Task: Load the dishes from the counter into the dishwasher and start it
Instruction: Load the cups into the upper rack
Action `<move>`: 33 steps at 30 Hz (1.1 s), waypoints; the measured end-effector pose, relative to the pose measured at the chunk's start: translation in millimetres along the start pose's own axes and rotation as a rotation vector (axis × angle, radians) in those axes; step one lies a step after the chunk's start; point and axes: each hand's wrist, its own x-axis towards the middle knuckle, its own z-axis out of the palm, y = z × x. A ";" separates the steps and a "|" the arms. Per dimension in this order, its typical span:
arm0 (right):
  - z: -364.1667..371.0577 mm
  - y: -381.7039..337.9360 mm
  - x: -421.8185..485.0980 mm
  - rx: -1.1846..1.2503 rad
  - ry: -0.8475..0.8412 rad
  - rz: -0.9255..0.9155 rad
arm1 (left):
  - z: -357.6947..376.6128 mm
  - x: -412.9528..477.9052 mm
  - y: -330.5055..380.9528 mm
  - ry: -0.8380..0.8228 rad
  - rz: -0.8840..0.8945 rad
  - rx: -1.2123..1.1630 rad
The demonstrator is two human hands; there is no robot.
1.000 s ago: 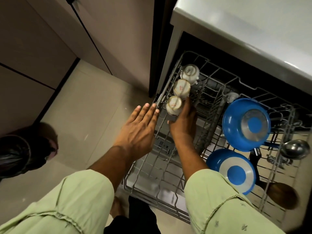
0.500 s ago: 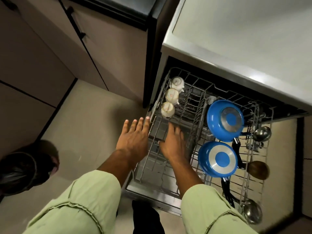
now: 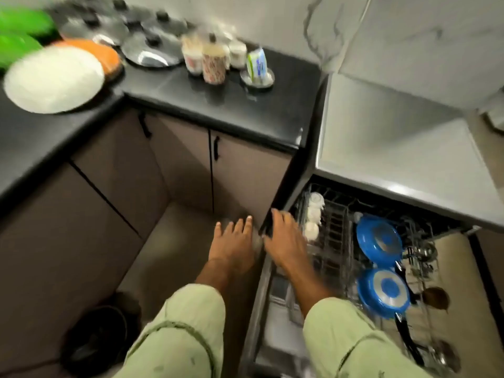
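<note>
The dishwasher's wire rack [image 3: 338, 241] is pulled out at lower right. Three white cups [image 3: 313, 214] stand upside down along its left side, and two blue pans [image 3: 379, 238] lie to the right. My left hand [image 3: 234, 244] hovers over the floor with straight fingers, holding nothing. Over the rack's left edge, my right hand [image 3: 286, 241] is also flat and empty, beside the cups. On the black counter [image 3: 218, 105] stand patterned mugs [image 3: 212, 61], steel lids [image 3: 152, 47], a white plate [image 3: 54, 80] and an orange plate [image 3: 101, 53].
Green dishes [image 3: 19, 31] sit at the counter's far left. A small packet [image 3: 257, 64] stands on a steel saucer. Grey cabinet doors [image 3: 245, 175] lie under the counter, and a dark bin [image 3: 95, 342] is on the floor. Ladles [image 3: 425, 252] lie at the rack's right.
The view has lifted, bringing the counter and its dishes into sight. My right hand has drawn back from the cups to the rack's left edge. Both hands stay empty.
</note>
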 end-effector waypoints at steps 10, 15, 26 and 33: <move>-44.1 -156.9 34.4 0.010 0.190 -0.208 | -110.8 -15.1 -124.1 0.274 -0.068 -0.009; -50.6 -195.5 70.1 0.044 0.226 -0.224 | -134.6 -4.9 -159.4 0.304 -0.077 0.005; -63.1 -234.1 184.8 0.080 0.238 -0.236 | -195.6 88.0 -210.3 0.290 -0.104 0.067; -73.5 -242.3 267.2 0.077 0.198 -0.235 | -229.1 161.7 -224.8 0.275 -0.131 0.063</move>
